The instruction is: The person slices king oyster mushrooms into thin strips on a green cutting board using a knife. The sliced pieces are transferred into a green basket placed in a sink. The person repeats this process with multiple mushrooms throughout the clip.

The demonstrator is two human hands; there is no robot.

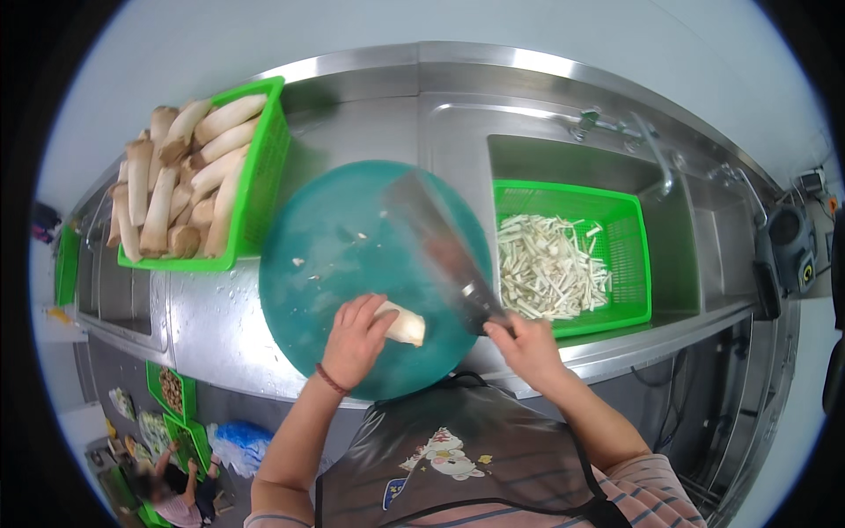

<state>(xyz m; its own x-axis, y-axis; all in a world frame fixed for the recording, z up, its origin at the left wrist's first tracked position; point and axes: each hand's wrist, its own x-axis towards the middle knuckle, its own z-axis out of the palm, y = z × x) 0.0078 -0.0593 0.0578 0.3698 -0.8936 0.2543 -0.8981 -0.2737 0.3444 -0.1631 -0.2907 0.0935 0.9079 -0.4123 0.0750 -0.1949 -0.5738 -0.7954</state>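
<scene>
My left hand (358, 340) grips a pale king oyster mushroom (404, 326) on a round green cutting board (343, 198). The mushroom's right end sticks out past my fingers and thumb; the rest is hidden under the hand. In my right hand (525, 346) is the handle of a cleaver (436, 244). Its broad blade, blurred by motion, slants up and left over the right side of the board, apart from the mushroom. A few small white scraps (298, 262) lie on the board.
Left of the board, a green plastic basket (261, 191) holds several whole king oyster mushrooms (162, 204). A steel sink (673, 237) at right contains a green basket (645, 264) of cut strips (548, 264), below a faucet (653, 152). Another person (175, 492) is at lower left among baskets.
</scene>
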